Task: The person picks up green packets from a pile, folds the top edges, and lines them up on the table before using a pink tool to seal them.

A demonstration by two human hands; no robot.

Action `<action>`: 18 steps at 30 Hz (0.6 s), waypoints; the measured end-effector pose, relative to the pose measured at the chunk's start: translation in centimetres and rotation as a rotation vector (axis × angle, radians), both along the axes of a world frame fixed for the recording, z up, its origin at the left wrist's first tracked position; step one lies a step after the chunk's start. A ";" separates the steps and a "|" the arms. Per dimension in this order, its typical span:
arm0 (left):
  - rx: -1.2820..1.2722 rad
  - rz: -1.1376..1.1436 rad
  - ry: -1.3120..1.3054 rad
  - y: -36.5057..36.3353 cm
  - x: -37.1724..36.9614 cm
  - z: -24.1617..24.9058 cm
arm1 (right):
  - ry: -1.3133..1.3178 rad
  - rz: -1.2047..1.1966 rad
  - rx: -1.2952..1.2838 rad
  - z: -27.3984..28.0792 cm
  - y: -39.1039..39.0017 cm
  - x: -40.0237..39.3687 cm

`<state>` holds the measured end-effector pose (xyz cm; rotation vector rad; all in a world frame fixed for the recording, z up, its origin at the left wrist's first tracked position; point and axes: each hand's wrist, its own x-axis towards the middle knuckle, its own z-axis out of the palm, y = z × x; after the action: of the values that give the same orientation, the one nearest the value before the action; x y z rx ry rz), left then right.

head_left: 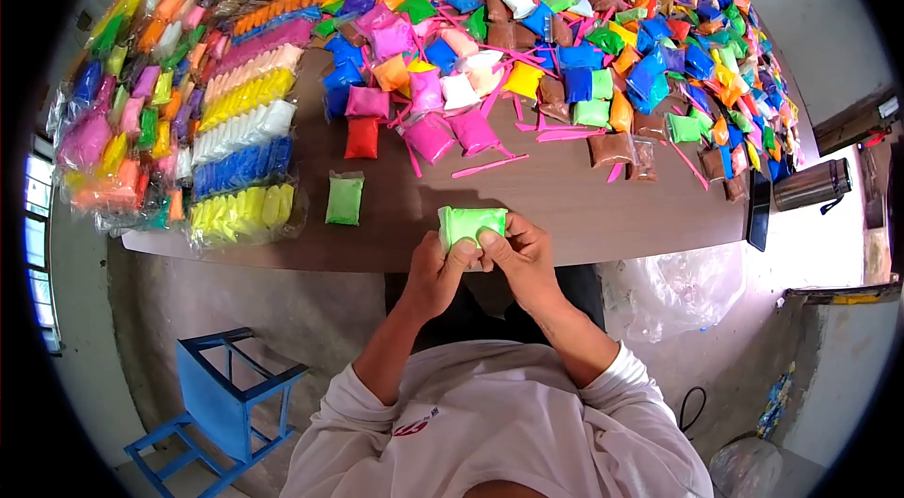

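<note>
A bright green packet (474, 223) is held in both hands over the near edge of the brown tabletop (574, 216), and every place here is taken from that held packet. The left hand (435, 263) has its grip closed on the packet's left end, thumb pressed on the lower edge; the right hand (524, 259) has its grip closed on the right end, its thumb lying across the front face. To the left of the held packet, a little apart from it, a paler green packet (345, 199) lies flat. Farther left are rows of bagged packets, with yellow packs (240, 214) nearest, then blue packs (243, 167) and white packs (243, 131) beyond. Directly beyond the held packet lie loose pink sticks (490, 167) and magenta packets (430, 138), with a red packet (362, 138) beyond and to its left. Past these, a wide heap of packets (574, 56) in many colours spreads away and to the right. Brown packets (612, 150) sit to the right of the held packet and beyond it. Far to its right stands out a steel flask (812, 185), which appears tilted. Below and left of the held packet, a blue stool (215, 394) is on the floor; below and right is a crumpled clear plastic bag (692, 286).
</note>
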<state>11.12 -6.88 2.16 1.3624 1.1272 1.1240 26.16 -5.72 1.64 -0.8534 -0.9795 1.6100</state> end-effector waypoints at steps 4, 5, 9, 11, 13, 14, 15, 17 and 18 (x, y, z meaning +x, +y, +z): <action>0.074 -0.002 0.113 0.2 -0.2 -1.4 | -0.034 -0.013 -0.052 -0.2 0.0 -0.1; 0.073 -0.002 0.113 0.1 -0.3 -1.5 | -0.014 -0.027 -0.009 -0.1 0.1 -0.2; 0.015 -0.047 0.108 -0.2 -0.5 -1.6 | -0.112 0.011 0.017 -0.1 0.2 0.5; 0.019 -0.025 0.098 -0.1 -0.6 -1.5 | -0.058 0.071 -0.019 -1.0 0.7 1.1; -0.090 0.013 -0.039 -0.2 -0.6 -0.9 | -0.006 0.132 -0.063 -1.4 1.0 2.2; -0.092 0.015 -0.040 -0.2 -0.8 -0.8 | 0.157 0.185 -0.198 -0.9 1.7 2.9; -0.121 -0.012 -0.061 -0.1 -1.1 -0.6 | 0.321 0.236 -0.334 -0.6 2.1 3.3; -0.150 -0.038 -0.084 -0.1 -1.1 -0.3 | 0.264 0.181 -0.313 -0.4 2.5 3.5; -0.146 -0.033 -0.056 -0.1 -1.0 0.0 | 0.167 0.195 -0.258 -0.4 2.8 3.7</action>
<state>10.15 -6.98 2.12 1.2249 1.1199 1.0297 29.83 -2.91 1.22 -0.7980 -0.7660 1.9723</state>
